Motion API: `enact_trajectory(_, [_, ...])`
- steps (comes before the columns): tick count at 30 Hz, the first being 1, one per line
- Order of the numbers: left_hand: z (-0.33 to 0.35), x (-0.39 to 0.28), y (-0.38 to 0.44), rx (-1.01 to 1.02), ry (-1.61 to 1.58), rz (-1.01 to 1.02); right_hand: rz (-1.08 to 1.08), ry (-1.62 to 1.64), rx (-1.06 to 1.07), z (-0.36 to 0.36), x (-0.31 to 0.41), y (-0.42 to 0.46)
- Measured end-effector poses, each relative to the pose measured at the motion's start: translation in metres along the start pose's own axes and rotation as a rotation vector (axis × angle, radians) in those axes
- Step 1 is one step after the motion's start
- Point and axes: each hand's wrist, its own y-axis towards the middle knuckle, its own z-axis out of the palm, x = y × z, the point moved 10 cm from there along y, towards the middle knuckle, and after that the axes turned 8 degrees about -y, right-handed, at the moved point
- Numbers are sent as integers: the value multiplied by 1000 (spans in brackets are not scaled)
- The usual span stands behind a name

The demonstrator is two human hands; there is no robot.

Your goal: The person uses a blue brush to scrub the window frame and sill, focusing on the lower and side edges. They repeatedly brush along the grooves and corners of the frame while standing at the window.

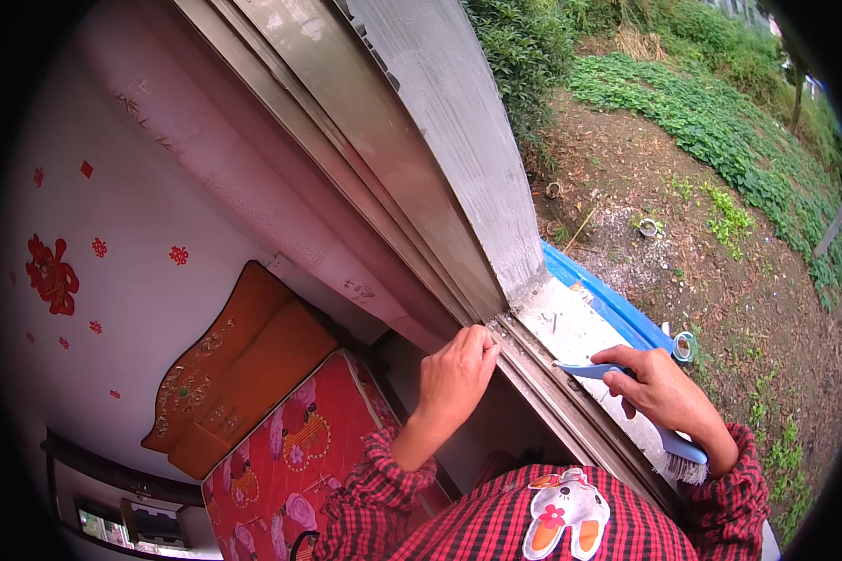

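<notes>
My right hand (pixel 656 386) grips a blue plastic scrub brush (pixel 680 443). Its pale bristles face down by my sleeve, and the narrow handle end points at the aluminium sliding-window track (pixel 568 393). That tip is at the outer edge of the track; whether it touches cannot be told. My left hand (pixel 459 375) is curled into a fist at the inner side of the track, close to the corner with the upright window frame (pixel 421 196). Nothing shows in it, though its palm side is hidden. Bits of dirt lie in the track corner beside it.
Outside the track runs a white, dirty sill (pixel 561 315), edged by a blue strip (pixel 610 301). A grey plastered reveal (pixel 463 140) rises beyond the frame. Indoors, a bed with a red floral cover (pixel 288 456) and wooden headboard (pixel 252 372) stands left. Bare ground (pixel 624 168) lies outside.
</notes>
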Motion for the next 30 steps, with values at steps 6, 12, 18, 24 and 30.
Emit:
enact_trajectory(6, [-8, 20, -19, 32, 17, -46, -307, -193, -67, 14, 31, 28])
enact_trajectory(12, [14, 17, -14, 107, 123, -47, -324, -443, -3, 39, 46, 31])
enact_trajectory(18, [49, 26, 1, 224, 349, -69, -342, -619, -85, 62, 49, 57])
enact_trajectory(24, [54, 29, 10, 287, 315, -126, -441, -463, -176, 69, 41, 87])
enact_trajectory(30, [36, 4, 19, 203, 68, -95, -220, 163, -280, 17, -2, 69])
